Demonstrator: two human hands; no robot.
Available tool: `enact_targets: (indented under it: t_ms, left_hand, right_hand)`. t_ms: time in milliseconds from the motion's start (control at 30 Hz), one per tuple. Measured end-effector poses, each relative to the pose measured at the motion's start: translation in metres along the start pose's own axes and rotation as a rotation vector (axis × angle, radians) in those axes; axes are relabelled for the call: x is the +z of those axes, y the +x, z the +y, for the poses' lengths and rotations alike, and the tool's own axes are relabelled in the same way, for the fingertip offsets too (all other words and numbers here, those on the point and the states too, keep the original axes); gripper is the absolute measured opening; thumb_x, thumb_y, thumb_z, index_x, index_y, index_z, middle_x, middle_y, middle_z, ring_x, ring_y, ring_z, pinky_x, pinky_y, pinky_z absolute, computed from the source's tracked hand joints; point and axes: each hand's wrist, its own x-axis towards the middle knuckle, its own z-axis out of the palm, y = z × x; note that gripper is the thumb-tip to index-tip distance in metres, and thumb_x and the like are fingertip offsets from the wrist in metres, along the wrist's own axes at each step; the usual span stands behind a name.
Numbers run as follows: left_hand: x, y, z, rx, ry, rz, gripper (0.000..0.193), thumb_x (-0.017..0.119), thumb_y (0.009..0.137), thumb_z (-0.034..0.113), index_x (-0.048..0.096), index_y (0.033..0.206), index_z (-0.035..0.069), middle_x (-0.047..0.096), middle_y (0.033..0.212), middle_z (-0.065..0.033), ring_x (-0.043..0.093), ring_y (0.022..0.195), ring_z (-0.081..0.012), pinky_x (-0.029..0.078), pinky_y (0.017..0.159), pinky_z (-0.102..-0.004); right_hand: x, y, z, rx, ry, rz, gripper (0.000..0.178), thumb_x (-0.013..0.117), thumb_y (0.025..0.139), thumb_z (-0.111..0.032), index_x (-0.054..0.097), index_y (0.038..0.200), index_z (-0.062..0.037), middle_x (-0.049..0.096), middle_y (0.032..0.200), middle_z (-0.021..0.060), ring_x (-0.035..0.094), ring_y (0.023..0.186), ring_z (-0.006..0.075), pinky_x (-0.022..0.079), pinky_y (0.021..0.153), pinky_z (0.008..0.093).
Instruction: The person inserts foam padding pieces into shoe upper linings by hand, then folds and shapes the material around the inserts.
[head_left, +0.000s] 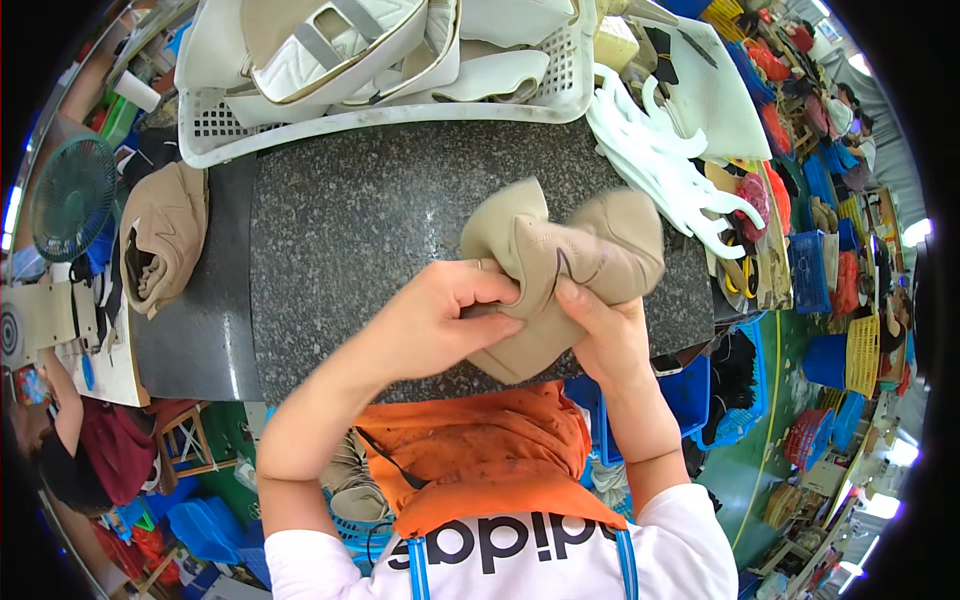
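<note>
Over the dark speckled stone tabletop [340, 220], both my hands hold a beige leather shoe upper [590, 245]. It is bent and folded, and a dark zigzag line shows on its middle. My left hand [440, 310] pinches the near left edge between thumb and fingers. On the right side, my right hand [612, 335] grips it with the thumb pressed on top; the other fingers are partly hidden behind the leather. Another bundle of beige leather [165, 235], similar in colour, lies on the dark mat at the table's left end.
A white plastic basket [400, 125] of white padded pieces stands at the far edge. Thin white curved strips [650, 150] lie far right, near yellow-handled scissors [743, 275]. A fan [75, 200] and another person's arm [65, 400] are on the left. Blue crates [690, 395] sit below the right edge.
</note>
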Motion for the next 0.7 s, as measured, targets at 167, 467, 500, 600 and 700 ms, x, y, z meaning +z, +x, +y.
enact_targets:
  t_ms: [167, 467, 500, 600, 700]
  left_hand:
    - [0.005, 0.001, 0.019, 0.065, 0.254, 0.264, 0.019, 0.069, 0.075, 0.005, 0.061, 0.092, 0.002, 0.061, 0.079, -0.0092, 0.062, 0.074, -0.0202, 0.049, 0.062, -0.0287]
    - [0.002, -0.005, 0.020, -0.011, 0.171, 0.142, 0.016, 0.070, 0.076, 0.009, 0.061, 0.086, 0.001, 0.053, 0.067, -0.0019, 0.049, 0.057, -0.0080, 0.040, 0.053, -0.0240]
    - [0.000, -0.004, 0.019, -0.075, 0.028, 0.015, 0.016, 0.069, 0.077, 0.013, 0.061, 0.082, 0.001, 0.052, 0.064, -0.0021, 0.048, 0.055, -0.0087, 0.040, 0.052, -0.0247]
    - [-0.007, 0.000, 0.014, -0.153, -0.168, -0.117, 0.012, 0.066, 0.079, 0.010, 0.062, 0.080, -0.001, 0.050, 0.061, 0.0015, 0.044, 0.058, -0.0038, 0.037, 0.051, -0.0220]
    - [-0.003, 0.002, 0.015, -0.218, -0.250, -0.091, 0.012, 0.064, 0.081, 0.010, 0.063, 0.081, -0.001, 0.054, 0.063, 0.0025, 0.045, 0.060, -0.0029, 0.037, 0.052, -0.0215]
  right_hand:
    - [0.002, 0.004, 0.003, -0.069, -0.062, 0.003, 0.040, 0.060, 0.087, -0.001, 0.049, 0.125, -0.0019, 0.055, 0.120, 0.0058, 0.052, 0.111, 0.0167, 0.041, 0.096, 0.0333]
    - [-0.001, -0.007, 0.001, -0.049, -0.211, -0.047, 0.046, 0.059, 0.087, -0.003, 0.044, 0.131, -0.0005, 0.051, 0.126, 0.0068, 0.048, 0.116, 0.0173, 0.038, 0.099, 0.0344]
    - [-0.003, -0.007, 0.001, -0.047, -0.214, -0.048, 0.046, 0.059, 0.087, -0.003, 0.044, 0.131, -0.0005, 0.051, 0.126, 0.0068, 0.048, 0.116, 0.0173, 0.038, 0.099, 0.0344]
    - [-0.007, -0.006, 0.005, -0.071, -0.183, -0.120, 0.049, 0.061, 0.085, -0.003, 0.043, 0.131, -0.0001, 0.052, 0.125, 0.0074, 0.047, 0.117, 0.0179, 0.039, 0.098, 0.0347]
    - [-0.008, -0.005, 0.006, -0.106, -0.392, -0.098, 0.050, 0.061, 0.085, -0.001, 0.042, 0.131, 0.0002, 0.051, 0.125, 0.0083, 0.047, 0.116, 0.0185, 0.039, 0.098, 0.0351]
